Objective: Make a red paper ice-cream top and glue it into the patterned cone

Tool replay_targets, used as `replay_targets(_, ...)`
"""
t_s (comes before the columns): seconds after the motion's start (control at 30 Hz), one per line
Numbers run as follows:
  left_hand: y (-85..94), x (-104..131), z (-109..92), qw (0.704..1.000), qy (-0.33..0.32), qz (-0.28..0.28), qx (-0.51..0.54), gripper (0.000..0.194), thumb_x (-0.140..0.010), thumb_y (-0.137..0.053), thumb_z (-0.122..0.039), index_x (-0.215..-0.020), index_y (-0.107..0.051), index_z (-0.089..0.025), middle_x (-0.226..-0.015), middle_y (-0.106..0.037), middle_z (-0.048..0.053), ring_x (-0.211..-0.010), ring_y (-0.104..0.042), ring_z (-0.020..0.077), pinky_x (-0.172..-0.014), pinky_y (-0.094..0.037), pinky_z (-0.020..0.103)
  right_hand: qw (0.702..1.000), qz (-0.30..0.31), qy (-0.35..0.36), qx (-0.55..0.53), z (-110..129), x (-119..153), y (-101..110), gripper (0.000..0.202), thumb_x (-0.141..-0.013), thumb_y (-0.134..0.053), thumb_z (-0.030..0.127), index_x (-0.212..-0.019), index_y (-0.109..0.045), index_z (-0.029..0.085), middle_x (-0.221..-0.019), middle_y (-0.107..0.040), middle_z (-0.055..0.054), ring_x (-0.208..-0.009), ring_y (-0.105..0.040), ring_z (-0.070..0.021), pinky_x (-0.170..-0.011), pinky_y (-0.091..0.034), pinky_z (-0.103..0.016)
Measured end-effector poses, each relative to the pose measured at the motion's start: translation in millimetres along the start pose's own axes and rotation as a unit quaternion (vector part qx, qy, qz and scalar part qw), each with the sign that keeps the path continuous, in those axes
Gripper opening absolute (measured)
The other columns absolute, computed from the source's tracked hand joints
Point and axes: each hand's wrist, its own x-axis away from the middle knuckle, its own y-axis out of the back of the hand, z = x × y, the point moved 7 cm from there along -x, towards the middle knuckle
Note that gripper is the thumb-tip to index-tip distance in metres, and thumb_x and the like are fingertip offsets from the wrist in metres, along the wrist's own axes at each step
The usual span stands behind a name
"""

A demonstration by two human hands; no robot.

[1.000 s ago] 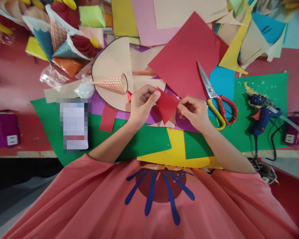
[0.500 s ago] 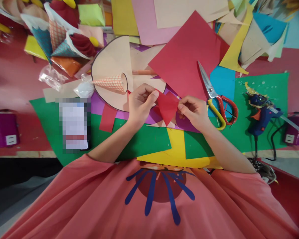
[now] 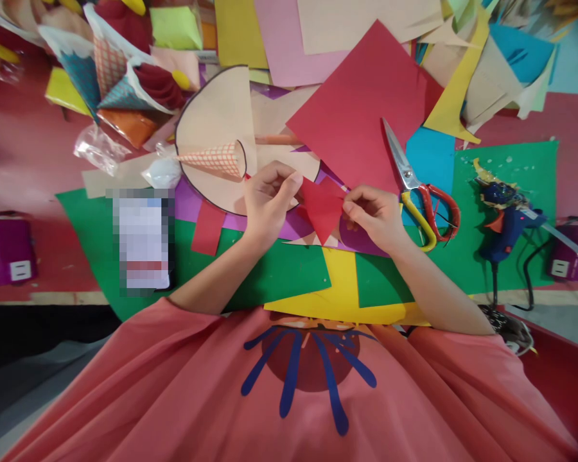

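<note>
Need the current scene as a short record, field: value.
left hand: pinches small red paper piece
right hand: fingertips at the piece's right edge, grip unclear
scissors: partly on large red sheet
checked cone: lying on beige paper
glue gun: right side, on green sheet
phone: left side, screen pixelated

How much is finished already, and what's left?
The white-trimmed cones at upper left look done. The left hand holds a small red paper piece, with the right hand at its edge. The loose checkered cone shows no white trim or filling, so those may be left, but I can't tell how much remains overall.
</note>
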Motion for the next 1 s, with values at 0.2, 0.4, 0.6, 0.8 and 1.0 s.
replay_targets(0.2,-1.6,0.7,3.8,0.999,0.041,0.015,0.016,0.044,-0.074,-0.07,-0.058,-0.062,-0.055,-0.019,-0.052,-0.052,-0.005,-0.046,-0.051,0.0054,-0.043,-0.04,0.019,0.999,0.012,-0.024,-0.03,-0.1,-0.1,-3.7,0.032,-0.078,-0.071,0.045,-0.068,-0.057,0.018,-0.059,-0.053,0.006,-0.046,-0.05,-0.0038,-0.043,-0.039,-0.017)
replay_targets(0.4,-19.1,7.2,1.6,0.991,0.079,0.111,-0.014,0.048,-0.072,-0.07,-0.06,-0.061,-0.052,-0.017,-0.057,-0.05,-0.004,-0.051,-0.045,0.0039,-0.047,-0.036,0.018,0.996,-0.026,-0.054,-0.069,-7.8,-0.3,4.1,0.028,-0.079,-0.071,0.041,-0.07,-0.058,0.019,-0.053,-0.056,0.007,-0.041,-0.051,-0.0039,-0.04,-0.04,-0.016)
replay_targets(0.6,-24.8,12.0,4.3,0.984,0.075,0.152,-0.049,0.052,-0.075,-0.069,-0.059,-0.056,-0.047,-0.016,-0.056,-0.045,-0.003,-0.05,-0.039,0.0043,-0.044,-0.028,0.019,0.984,-0.031,-0.082,-0.158,-15.0,-1.6,3.4,0.021,-0.08,-0.071,0.034,-0.071,-0.06,0.018,-0.053,-0.061,0.007,-0.04,-0.055,-0.0042,-0.037,-0.043,-0.014)
replay_targets(0.8,-23.6,10.9,5.5,0.984,0.095,0.143,-0.046,0.057,-0.073,-0.068,-0.063,-0.054,-0.044,-0.015,-0.053,-0.039,-0.004,-0.049,-0.035,0.0037,-0.044,-0.027,0.019,0.945,-0.002,-0.174,-0.277,-23.8,-1.5,-7.0,0.02,-0.074,-0.075,0.027,-0.069,-0.059,0.016,-0.055,-0.065,0.005,-0.041,-0.059,-0.0054,-0.037,-0.047,-0.013)
replay_targets(1.0,-24.7,12.4,6.8,0.981,0.11,0.152,-0.045,0.057,-0.072,-0.069,-0.063,-0.054,-0.044,-0.015,-0.053,-0.038,-0.004,-0.05,-0.035,0.0039,-0.045,-0.027,0.019,0.886,0.011,-0.291,-0.362,-31.8,2.7,-14.1,0.014,-0.083,-0.062,0.015,-0.07,-0.057,0.015,-0.053,-0.064,0.004,-0.039,-0.057,-0.0036,-0.035,-0.044,-0.009)
